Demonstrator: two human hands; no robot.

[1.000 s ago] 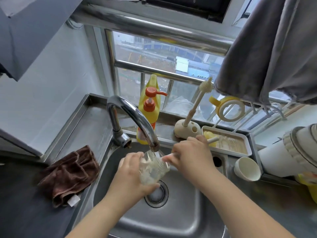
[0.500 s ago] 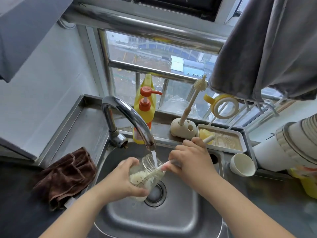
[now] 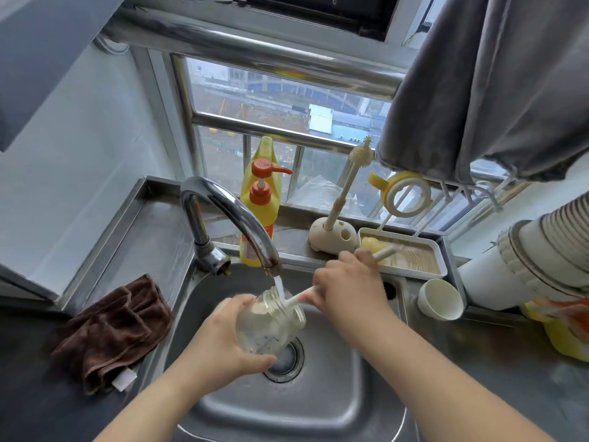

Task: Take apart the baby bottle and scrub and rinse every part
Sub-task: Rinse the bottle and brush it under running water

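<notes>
- The left hand (image 3: 223, 339) has its fingers and thumb wrapped around a clear, wide-mouthed baby bottle body (image 3: 269, 327), holding it tilted above the drain of the stainless steel sink (image 3: 334, 393).
- The bottle's threaded mouth sits right beneath the curved chrome faucet (image 3: 229, 215), and a thin stream of water (image 3: 279, 286) runs into it.
- The right hand (image 3: 349, 282) is closed around the cream-coloured handle of a bottle brush (image 3: 299, 298); the brush end goes into the bottle's mouth.
- A crumpled brown cloth (image 3: 114, 330) lies on the dark counter left of the sink.
- On the ledge behind stand a yellow pump bottle with an orange top (image 3: 259, 212), a cream brush holder with a small brush upright in it (image 3: 331, 236) and a white rectangular tray (image 3: 408, 253).
- A small white cup (image 3: 441, 299) lies on its side just right of the sink.
</notes>
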